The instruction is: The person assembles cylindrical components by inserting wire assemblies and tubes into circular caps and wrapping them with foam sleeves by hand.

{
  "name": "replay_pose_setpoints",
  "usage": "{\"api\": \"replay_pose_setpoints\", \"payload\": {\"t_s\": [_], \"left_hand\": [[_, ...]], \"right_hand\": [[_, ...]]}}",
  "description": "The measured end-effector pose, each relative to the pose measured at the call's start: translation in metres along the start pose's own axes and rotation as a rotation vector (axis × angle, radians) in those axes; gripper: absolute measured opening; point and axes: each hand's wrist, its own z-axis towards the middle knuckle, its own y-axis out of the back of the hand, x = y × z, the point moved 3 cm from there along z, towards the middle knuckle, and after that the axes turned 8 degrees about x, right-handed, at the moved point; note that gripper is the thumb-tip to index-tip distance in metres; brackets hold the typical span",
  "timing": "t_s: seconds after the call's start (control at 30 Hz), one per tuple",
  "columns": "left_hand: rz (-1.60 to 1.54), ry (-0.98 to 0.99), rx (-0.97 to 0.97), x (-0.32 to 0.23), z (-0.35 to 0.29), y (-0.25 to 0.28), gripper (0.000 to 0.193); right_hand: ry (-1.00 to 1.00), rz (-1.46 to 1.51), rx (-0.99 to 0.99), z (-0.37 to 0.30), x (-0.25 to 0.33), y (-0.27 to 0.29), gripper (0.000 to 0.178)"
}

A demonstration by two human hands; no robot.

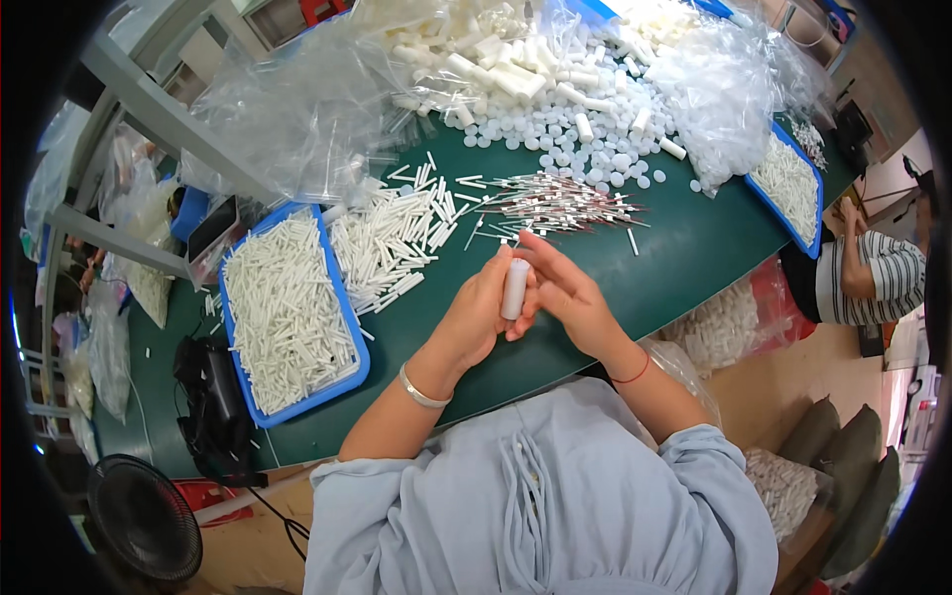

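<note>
In front of my chest, above the table's near edge, my left hand point(474, 309) is closed around a white plastic cylinder point(515, 290), which stands roughly upright. Against its right side and upper end lies my right hand point(573, 297), fingers stretched out toward the cylinder's top; some fingertips are hidden. Just beyond both hands is a pile of thin sticks with white and dark red parts point(565, 203). Left of that pile, short white tubes point(392, 238) lie loose on the green table point(466, 382).
A blue tray point(363, 372) of white tubes stands at left, another blue tray point(815, 238) at far right. Translucent round caps point(555, 139) and thick white cylinders point(516, 79) heap at the back beside clear plastic bags point(288, 109). A person point(863, 263) sits at right; a black fan point(144, 516) stands lower left.
</note>
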Motion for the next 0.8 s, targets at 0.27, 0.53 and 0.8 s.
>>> {"api": "replay_pose_setpoints", "payload": {"t_s": [0.27,0.53,0.8], "left_hand": [[-0.041,-0.048,-0.018,0.014,0.003,-0.018,0.043],[-0.107,-0.045,-0.002,0.045,0.0,-0.024,0.039],[-0.228,-0.166,-0.002,0.061,-0.005,-0.036,0.034]], "right_hand": [[0.205,-1.062,-0.153,-0.024,0.015,-0.007,0.081],[0.074,-0.79,-0.262,-0.051,-0.004,-0.01,0.079],[0.091,-0.699,-0.246,-0.065,-0.001,-0.013,0.078]]}}
